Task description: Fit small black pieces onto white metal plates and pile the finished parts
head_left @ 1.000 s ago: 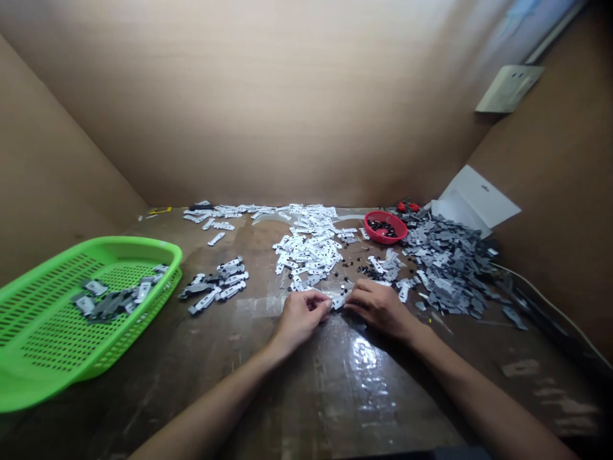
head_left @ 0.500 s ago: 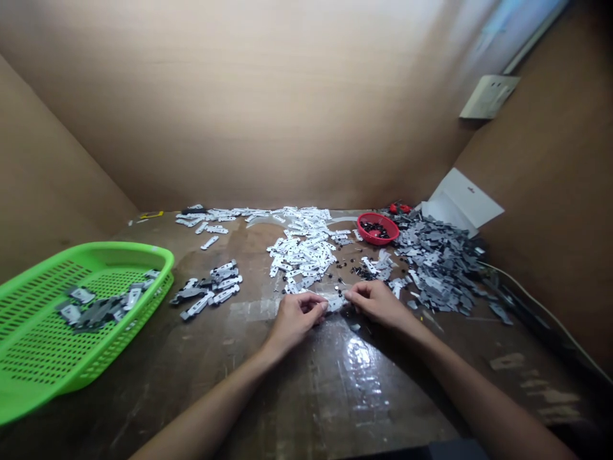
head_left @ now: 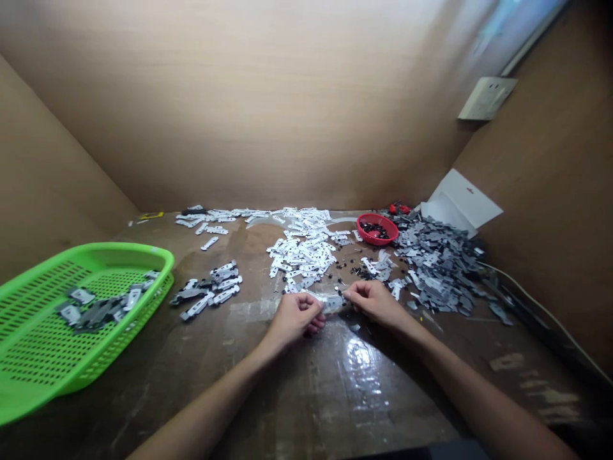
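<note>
My left hand (head_left: 295, 317) and my right hand (head_left: 375, 301) meet over the middle of the brown table (head_left: 335, 383). Both are closed in a pinch on one small white flat part (head_left: 331, 302), held between them just above the tabletop. Right behind my hands lies a spread of white flat parts (head_left: 304, 250). Tiny black pieces (head_left: 357, 271) are scattered close to my right hand.
A green perforated basket (head_left: 29, 358) with several grey and white parts stands at the left. A small group of assembled parts (head_left: 209, 289) lies left of centre. A red bowl (head_left: 377, 229) and a heap of grey parts (head_left: 438, 262) are at the right. A cable (head_left: 541, 300) runs along the right edge.
The view shifted slightly, so everything slid left. My hands stayed together on the small white part and lifted it a little; my left fingers curled tighter.
</note>
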A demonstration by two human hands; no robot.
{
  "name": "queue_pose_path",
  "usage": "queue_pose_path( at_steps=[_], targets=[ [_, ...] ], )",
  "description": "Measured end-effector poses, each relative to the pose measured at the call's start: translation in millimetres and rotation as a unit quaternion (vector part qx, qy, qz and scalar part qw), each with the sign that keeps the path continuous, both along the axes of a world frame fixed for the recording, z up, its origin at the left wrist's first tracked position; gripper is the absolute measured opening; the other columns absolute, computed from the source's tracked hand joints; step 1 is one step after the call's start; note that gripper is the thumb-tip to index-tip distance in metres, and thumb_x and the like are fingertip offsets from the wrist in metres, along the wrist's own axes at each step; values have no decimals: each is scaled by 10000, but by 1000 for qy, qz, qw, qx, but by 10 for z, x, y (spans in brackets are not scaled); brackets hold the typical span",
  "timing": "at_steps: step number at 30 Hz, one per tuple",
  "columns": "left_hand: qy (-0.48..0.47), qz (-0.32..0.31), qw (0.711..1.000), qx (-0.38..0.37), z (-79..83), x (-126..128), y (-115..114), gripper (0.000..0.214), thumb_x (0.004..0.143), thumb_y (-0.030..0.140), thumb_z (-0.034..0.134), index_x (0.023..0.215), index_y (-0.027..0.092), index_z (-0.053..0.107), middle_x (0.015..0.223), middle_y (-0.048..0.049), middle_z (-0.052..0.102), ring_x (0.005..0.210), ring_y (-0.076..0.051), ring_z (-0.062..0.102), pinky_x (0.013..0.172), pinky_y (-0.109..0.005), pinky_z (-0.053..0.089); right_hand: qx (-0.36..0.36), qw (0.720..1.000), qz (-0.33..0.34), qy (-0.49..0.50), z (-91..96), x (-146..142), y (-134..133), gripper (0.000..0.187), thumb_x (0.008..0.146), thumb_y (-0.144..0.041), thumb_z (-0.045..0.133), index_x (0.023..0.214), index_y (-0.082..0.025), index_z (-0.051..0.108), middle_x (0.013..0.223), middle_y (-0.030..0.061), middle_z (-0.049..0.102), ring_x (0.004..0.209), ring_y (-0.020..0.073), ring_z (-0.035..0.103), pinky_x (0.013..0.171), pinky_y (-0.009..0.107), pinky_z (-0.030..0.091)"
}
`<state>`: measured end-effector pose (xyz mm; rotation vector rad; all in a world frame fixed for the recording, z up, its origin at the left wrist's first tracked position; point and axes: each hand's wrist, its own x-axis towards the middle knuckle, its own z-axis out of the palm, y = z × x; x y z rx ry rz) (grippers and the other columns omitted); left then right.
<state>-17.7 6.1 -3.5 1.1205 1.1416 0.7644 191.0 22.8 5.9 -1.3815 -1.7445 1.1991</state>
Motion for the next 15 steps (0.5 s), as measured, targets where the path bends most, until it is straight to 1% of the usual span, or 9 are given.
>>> queue_pose_path(
  at_steps=[3,6,8,10,13,15],
  targets=[
    [6,16,1000,-7,-4,3,5,283,712,396,601,729,118,552,621,-63,629,511,-139,613,453,-208,467,40,999,-10,-24,18,-5,31,320,794,-427,495,706,-143,611,596,-3,574,540,108,493,520,213,363],
    [12,24,1000,-11,-2,2,6,263,712,374,594,708,116,545,587,-56,622,489,-139,607,443,-207,462,126,988,-43,-81,59,-15,125,247,800,-376,499,832,-177,641,758,20,641,683,143,562,641,248,408],
    [14,20,1000,-9,-1,2,6,249,715,361,586,697,116,543,576,-55,621,482,-141,606,434,-205,457,178,973,-43,-143,74,-48,214,205,798,-335,509,860,-198,649,824,28,645,749,155,569,697,264,409],
    [15,18,1000,-8,-5,4,8,231,714,343,580,687,118,539,570,-53,622,474,-139,604,428,-202,452,213,954,-25,-212,69,-107,307,179,784,-314,536,863,-211,659,843,37,636,793,168,562,726,275,405],
    [19,22,1000,-11,-10,8,14,205,711,321,572,679,122,532,556,-48,621,460,-138,600,423,-203,449,242,924,-9,-296,31,-219,419,174,759,-312,576,883,-231,668,863,52,621,857,192,544,758,290,395],
    [20,22,1000,-10,-7,10,15,199,711,317,566,675,125,527,550,-45,620,458,-140,601,418,-201,446,252,912,-10,-322,1,-274,456,163,765,-305,574,881,-241,669,880,55,619,890,199,536,766,291,392]
  ],
)
